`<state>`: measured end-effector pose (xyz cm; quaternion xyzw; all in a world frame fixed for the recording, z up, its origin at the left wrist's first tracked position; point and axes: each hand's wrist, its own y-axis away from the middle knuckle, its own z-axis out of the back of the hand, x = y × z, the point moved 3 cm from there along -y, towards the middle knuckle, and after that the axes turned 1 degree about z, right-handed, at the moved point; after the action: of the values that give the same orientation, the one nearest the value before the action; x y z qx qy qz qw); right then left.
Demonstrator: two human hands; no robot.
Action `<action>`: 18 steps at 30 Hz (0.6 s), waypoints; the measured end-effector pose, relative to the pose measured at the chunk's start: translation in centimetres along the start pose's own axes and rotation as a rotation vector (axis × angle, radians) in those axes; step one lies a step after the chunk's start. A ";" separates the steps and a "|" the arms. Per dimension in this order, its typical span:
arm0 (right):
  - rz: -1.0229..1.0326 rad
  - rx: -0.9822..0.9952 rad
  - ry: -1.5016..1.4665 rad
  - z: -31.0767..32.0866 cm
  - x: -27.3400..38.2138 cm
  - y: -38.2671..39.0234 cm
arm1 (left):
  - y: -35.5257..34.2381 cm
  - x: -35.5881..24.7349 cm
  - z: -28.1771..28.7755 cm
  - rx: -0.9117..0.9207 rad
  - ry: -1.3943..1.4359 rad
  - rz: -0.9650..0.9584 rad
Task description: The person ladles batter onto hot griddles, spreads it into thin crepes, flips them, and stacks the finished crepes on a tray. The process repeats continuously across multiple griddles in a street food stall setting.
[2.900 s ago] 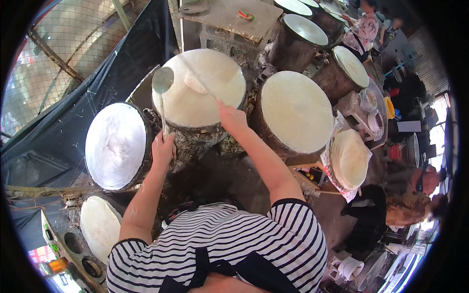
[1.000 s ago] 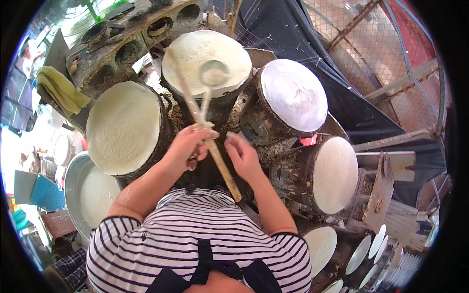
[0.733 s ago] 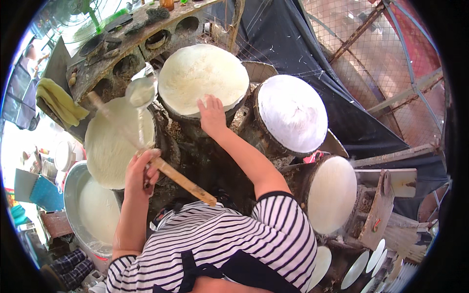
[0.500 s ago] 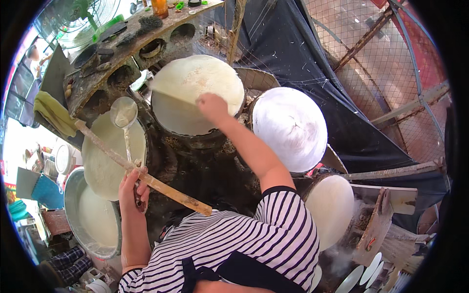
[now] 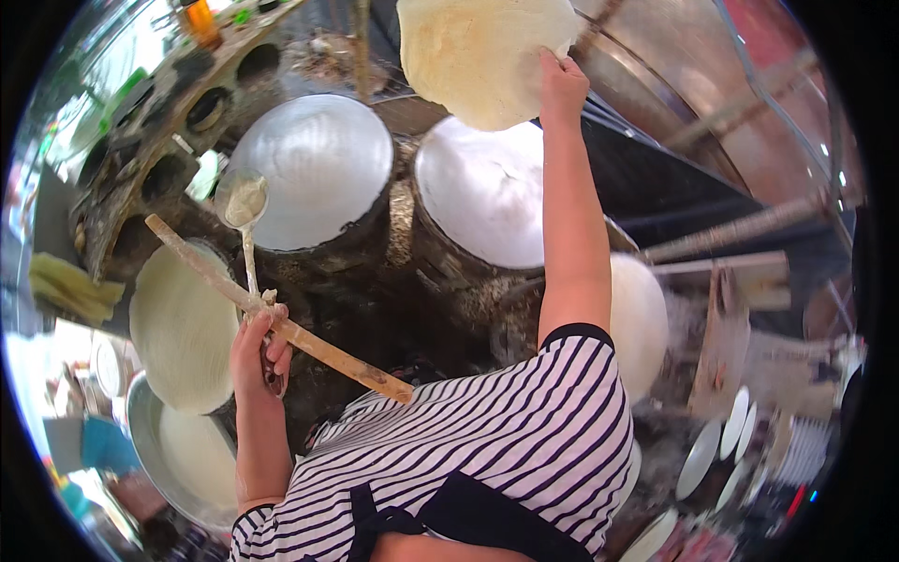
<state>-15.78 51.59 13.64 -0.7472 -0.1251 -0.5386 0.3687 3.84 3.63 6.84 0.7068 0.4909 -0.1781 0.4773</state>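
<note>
My right hand pinches the edge of a thin, pale round crepe and holds it raised at the upper right. Below it sits a bright metal griddle, partly hidden by the crepe and my forearm. Left of that is another bare, shiny griddle. My left hand is closed around a ladle coated in batter, along with a long wooden stick that crosses it slantwise. A griddle spread with pale batter lies left of this hand.
At the lower left stands a metal basin of whitish batter. Another pale round sheet lies beyond my right arm, with steam near it. Several white discs lean at the lower right. A sooty ledge with holes runs along the upper left.
The crepe has come off the far griddle, leaving bare metal, and my right hand has carried it up and right. My left hand keeps its hold. The whole view has shifted.
</note>
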 end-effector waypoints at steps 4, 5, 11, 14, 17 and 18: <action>0.021 -0.205 0.012 11.7 8.2 7.8 | 0.6 -0.2 0.4 0.151 -0.189 0.139; 0.009 -0.241 0.061 14.3 10.9 10.7 | 0.9 0.1 0.5 0.206 -0.248 0.180; 0.081 -0.532 -0.197 30.3 26.0 33.4 | 3.1 1.8 5.0 0.605 -0.324 0.296; 0.203 -0.796 -0.165 38.3 34.5 49.7 | 5.8 2.0 5.1 0.776 -0.359 0.389; 0.229 -0.955 -0.221 42.0 42.2 67.5 | 12.5 1.5 4.4 0.741 -0.358 0.461; 0.246 -1.114 -0.258 44.0 43.4 74.9 | 13.2 2.1 4.1 0.723 -0.341 0.526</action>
<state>76.22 20.47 14.84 -0.8970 0.2207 -0.3811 -0.0382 17.11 0.40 9.98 0.8883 0.1167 -0.3241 0.3037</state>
